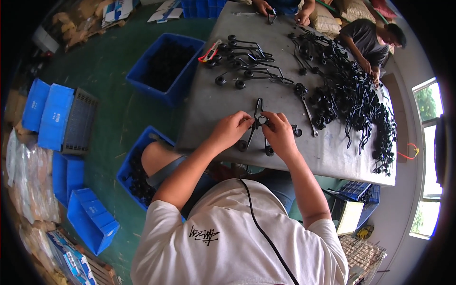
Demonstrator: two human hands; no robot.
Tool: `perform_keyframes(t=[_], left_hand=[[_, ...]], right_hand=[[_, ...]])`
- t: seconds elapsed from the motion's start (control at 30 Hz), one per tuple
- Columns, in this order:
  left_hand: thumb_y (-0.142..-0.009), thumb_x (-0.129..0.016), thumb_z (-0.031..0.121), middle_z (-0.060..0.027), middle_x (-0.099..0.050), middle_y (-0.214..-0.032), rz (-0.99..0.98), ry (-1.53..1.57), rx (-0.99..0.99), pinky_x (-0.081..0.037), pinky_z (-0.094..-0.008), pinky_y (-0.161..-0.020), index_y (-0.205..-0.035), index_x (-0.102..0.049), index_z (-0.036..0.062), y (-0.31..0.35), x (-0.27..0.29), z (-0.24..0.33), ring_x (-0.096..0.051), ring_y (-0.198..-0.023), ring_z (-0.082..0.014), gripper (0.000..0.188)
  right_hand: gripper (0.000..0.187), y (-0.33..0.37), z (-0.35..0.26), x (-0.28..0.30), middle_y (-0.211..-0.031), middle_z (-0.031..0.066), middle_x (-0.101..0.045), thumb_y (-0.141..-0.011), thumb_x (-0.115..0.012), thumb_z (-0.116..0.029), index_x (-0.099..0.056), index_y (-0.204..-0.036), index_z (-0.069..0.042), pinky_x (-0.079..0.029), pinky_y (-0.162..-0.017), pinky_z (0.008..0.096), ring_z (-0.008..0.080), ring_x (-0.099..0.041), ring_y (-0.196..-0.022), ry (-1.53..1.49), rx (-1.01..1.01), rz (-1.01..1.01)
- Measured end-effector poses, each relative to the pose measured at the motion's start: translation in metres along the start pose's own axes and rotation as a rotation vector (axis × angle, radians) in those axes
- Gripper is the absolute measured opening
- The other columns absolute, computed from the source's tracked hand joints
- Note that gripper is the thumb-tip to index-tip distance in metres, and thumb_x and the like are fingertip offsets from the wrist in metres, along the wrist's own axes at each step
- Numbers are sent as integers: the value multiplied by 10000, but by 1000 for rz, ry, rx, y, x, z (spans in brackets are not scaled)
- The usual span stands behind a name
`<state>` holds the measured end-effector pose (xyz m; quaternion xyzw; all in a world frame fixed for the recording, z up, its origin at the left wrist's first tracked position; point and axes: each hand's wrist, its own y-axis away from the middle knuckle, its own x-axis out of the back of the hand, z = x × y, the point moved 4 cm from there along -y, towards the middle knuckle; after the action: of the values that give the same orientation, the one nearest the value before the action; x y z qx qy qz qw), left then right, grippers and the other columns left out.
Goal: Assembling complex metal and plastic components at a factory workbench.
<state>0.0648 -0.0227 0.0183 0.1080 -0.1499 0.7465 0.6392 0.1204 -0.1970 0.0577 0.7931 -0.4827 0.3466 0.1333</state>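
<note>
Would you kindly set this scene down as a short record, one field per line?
Left hand: at a black wire frame; exact grip too small to tell
Right hand: at the same frame, opposite side
Surface: grey table
Right of hands: wrench, then a tangled pile of black frames
Beyond hands: loose row of black frames
Left of table: blue bin holding black parts
Others present: two people, partly visible

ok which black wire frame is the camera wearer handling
The black wire frame nearest the wearer, between the left hand and right hand, apart from the far-left group of frames and the right-side heap.
</note>
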Motion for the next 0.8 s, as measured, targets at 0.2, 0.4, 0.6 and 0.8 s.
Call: perform_keyframes(t=[0.2,0.4,0.6,0.8], left_hand=[[-887,-759,215,-107,-732,-990,-132,128,9,-547,-355,-782,-1080,-647,46,-14,8,-18,-706,-889,-235,280],[-852,-779,142,-96,-717,-983,-195,-86,-164,-546,-335,-779,-1069,-628,46,-20,15,-3,-692,-868,-223,281],[-872,-744,89,-125,-716,-1008,-264,78,-231,-557,-352,-816,-1098,-586,48,-25,10,-4,-716,-938,-251,279],[-878,-725,89,-154,-713,-1013,-353,-4,-245,-558,-379,-837,-1148,-545,39,-29,10,3,-712,-980,-304,328]], right_hand=[[394,-9,0,-1,-941,101,-578,-851,-695,-60,-663,-1241,-104,-521,-745,343,209,-613,-780,42,-3,-29],[396,0,1,-5,-949,97,-582,-869,-692,-63,-660,-1261,-107,-518,-747,332,210,-613,-795,1,-60,44],[375,-2,9,-8,-967,106,-574,-895,-674,-63,-652,-1269,-89,-511,-744,327,214,-606,-796,5,-21,68],[353,6,10,-15,-1040,168,-578,-904,-653,-79,-641,-1257,-77,-518,-803,398,327,-630,-895,-48,-68,109]])
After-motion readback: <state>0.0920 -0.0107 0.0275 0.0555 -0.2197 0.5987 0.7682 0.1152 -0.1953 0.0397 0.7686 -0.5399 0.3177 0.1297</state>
